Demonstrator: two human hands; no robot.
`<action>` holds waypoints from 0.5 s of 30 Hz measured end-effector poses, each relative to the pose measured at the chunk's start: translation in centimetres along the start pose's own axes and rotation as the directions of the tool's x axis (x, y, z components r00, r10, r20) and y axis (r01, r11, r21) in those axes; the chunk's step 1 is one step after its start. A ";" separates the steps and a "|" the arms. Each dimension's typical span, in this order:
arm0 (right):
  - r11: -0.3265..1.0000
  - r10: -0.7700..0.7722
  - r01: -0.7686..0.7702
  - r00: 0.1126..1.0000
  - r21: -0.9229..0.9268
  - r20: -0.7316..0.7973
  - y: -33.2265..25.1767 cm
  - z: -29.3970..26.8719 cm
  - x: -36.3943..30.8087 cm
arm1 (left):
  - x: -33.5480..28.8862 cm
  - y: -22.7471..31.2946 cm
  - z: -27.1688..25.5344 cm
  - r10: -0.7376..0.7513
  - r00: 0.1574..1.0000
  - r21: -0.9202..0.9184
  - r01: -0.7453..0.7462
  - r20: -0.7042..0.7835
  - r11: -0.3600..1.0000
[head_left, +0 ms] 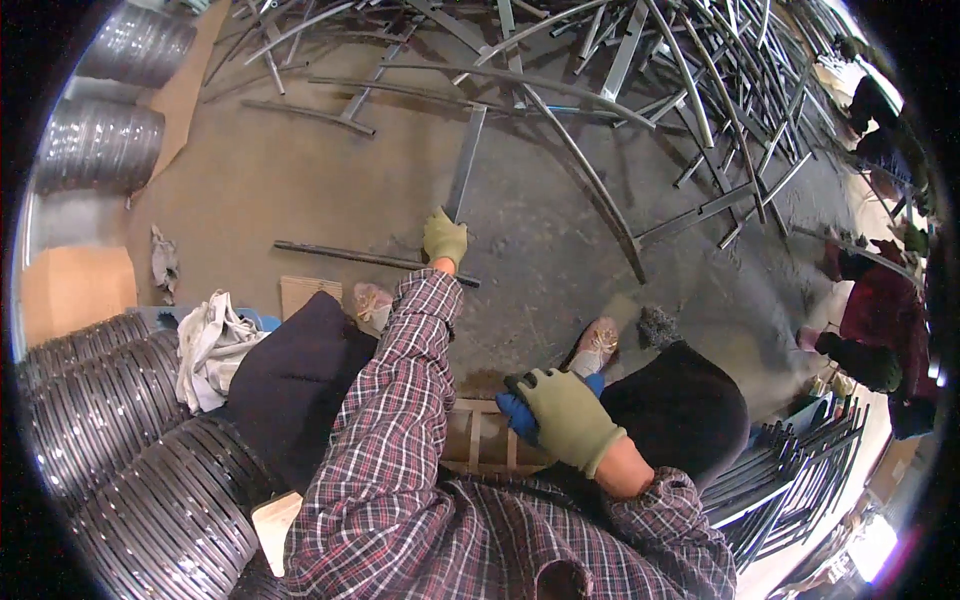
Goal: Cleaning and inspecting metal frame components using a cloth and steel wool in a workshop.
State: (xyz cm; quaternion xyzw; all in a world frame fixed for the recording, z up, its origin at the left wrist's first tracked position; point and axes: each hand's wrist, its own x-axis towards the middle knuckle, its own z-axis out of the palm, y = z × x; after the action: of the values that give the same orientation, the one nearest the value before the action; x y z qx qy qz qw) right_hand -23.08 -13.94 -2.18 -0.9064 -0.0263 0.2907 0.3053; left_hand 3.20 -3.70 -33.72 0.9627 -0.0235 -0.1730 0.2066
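My left hand [446, 238], in a green-and-black work glove, reaches forward over the floor, closed on the near end of a flat grey metal bar [467, 165]. A dark metal tube [350, 255] lies crosswise just behind that wrist; whether it is joined to the bar is hidden. In front of my lap, my right hand [570, 412], gloved alike, is closed around a bunched blue cloth [520, 415]. The cloth sticks out on both sides of the fingers.
A tangled heap of metal tubes [690, 90] fills the far floor. Stacked black coils [110, 420] stand at the left by a pale rag [215, 345]. Dark rods [790, 480] lie at the lower right. Another person [880, 310] sits at the right edge.
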 end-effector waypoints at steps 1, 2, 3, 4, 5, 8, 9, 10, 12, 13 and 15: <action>1.000 -0.005 0.005 1.000 0.005 0.004 -0.1 -0.2 0.1 | 0.1 -0.7 0.2 -0.006 1.000 0.006 0.006 0.000 1.000; 1.000 -0.025 0.025 0.999 0.001 -0.024 -0.3 -0.4 0.1 | 0.3 -1.4 0.1 -0.003 1.000 0.006 0.003 -0.004 1.000; 0.999 -0.046 0.045 0.997 -0.005 -0.055 -0.4 -0.6 0.1 | 0.6 -2.0 -0.2 0.001 1.000 0.005 -0.001 -0.011 1.000; 0.999 -0.040 0.040 0.998 -0.005 -0.052 -0.2 -0.6 -0.1 | 0.4 -1.6 -0.3 0.002 1.000 0.003 -0.002 -0.006 1.000; 0.998 -0.048 0.046 0.997 -0.032 -0.067 0.2 -0.5 -0.1 | 0.0 -0.8 -1.0 -0.028 0.997 -0.074 0.033 0.066 0.997; 0.998 -0.047 0.044 0.996 -0.042 -0.081 0.4 -0.9 -0.4 | -1.8 0.9 -3.1 -0.025 0.992 -0.097 0.037 0.121 0.995; 0.999 -0.037 0.035 0.996 -0.028 -0.077 0.3 -1.2 -0.5 | -2.1 1.0 -3.5 0.034 0.991 -0.101 -0.021 0.128 0.995; 0.999 -0.035 0.033 0.995 -0.027 -0.091 0.3 -1.2 -0.4 | -2.6 1.3 -4.2 0.092 0.987 -0.106 -0.078 0.132 0.991; 0.998 -0.049 0.043 0.993 -0.054 -0.109 0.3 -1.5 -0.2 | -3.1 1.9 -6.1 0.113 0.982 -0.092 -0.100 0.148 0.991; 0.995 -0.057 0.047 0.991 -0.085 -0.122 0.3 -1.7 -0.2 | -3.3 2.4 -7.0 0.134 0.976 -0.086 -0.121 0.170 0.989; 0.994 -0.084 0.070 0.982 -0.088 -0.166 0.6 -1.8 -0.1 | -4.2 2.6 -9.4 0.201 0.965 -0.086 -0.189 0.170 0.978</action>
State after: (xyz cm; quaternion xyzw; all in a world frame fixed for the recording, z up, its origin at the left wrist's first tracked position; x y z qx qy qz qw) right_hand -22.25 -15.39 -1.32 -0.9379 -0.0471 0.1990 0.2803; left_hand 2.55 -1.92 -23.27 0.9288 -0.1306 -0.2375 0.2527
